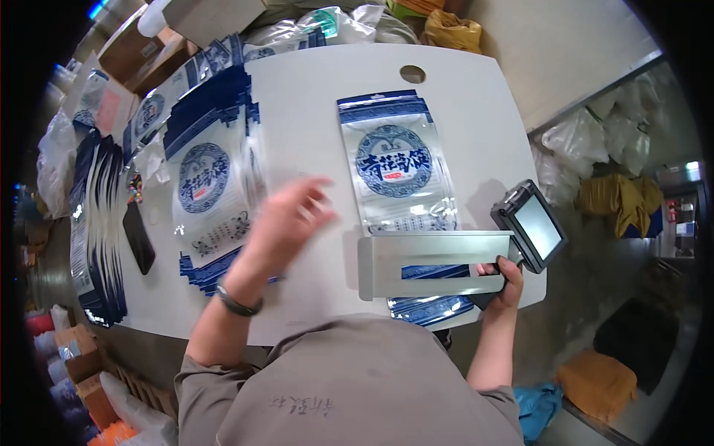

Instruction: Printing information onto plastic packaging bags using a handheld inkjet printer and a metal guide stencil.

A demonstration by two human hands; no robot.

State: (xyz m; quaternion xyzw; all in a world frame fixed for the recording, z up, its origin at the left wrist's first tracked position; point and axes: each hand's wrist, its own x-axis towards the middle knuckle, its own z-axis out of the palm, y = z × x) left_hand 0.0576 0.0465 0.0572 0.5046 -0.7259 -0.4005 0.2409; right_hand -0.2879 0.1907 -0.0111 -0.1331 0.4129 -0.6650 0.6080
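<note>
My right hand (506,279) grips a handheld device (529,223) with a small screen and a long silver metal guide plate (424,245), which lies across the lower part of a blue-and-white plastic pouch stack (394,167) at the centre right. My left hand (305,204), slightly blurred and wearing a dark wristband, is over the white table (297,104) between that stack and another stack of similar pouches (204,178); its fingers are loosely apart and hold nothing visible.
More pouches stand fanned at the left (104,238) beside a black phone (138,238). Cardboard boxes (130,48) and bagged bundles (357,22) lie beyond the table (491,89). Plastic sacks (573,141) and an orange bundle (595,375) are at the right; cartons (93,394) sit lower left.
</note>
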